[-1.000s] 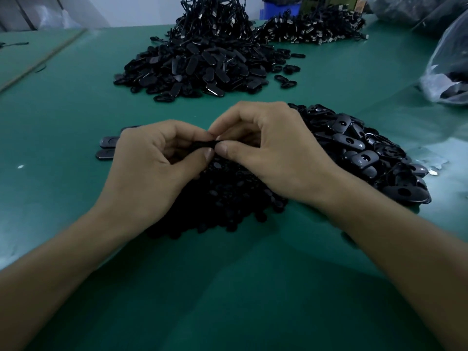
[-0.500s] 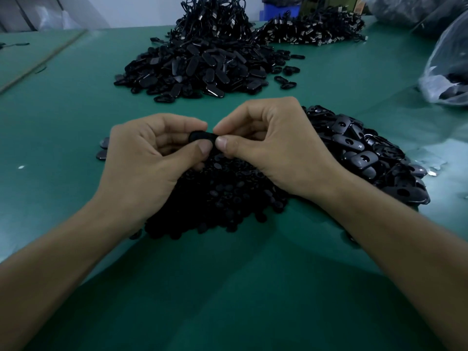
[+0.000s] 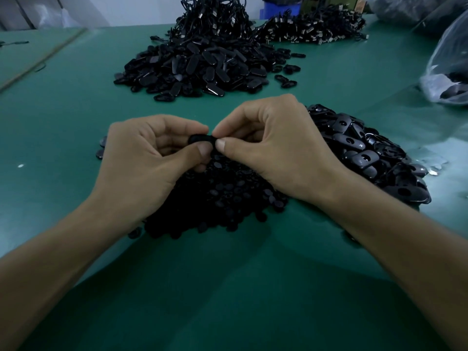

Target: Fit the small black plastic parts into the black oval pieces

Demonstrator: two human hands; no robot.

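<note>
My left hand (image 3: 141, 163) and my right hand (image 3: 278, 150) meet over the middle of the green table. Between their thumbs and forefingers they pinch one black oval piece (image 3: 200, 138); most of it is hidden by the fingers, and I cannot tell whether a small part sits in it. Under the hands lies a heap of small black plastic parts (image 3: 222, 198). Right of my right hand lies a pile of shiny black oval pieces with holes (image 3: 367, 153).
A larger pile of black oval pieces (image 3: 197, 69) lies further back, with a tangle of black cords behind it (image 3: 311, 29). A clear plastic bag (image 3: 448, 72) sits at the right edge. Two loose pieces (image 3: 101, 148) lie left of my left hand.
Both hands have lifted slightly and shifted a little away from me, with the oval piece now showing more between the fingertips. The piles have not moved.
</note>
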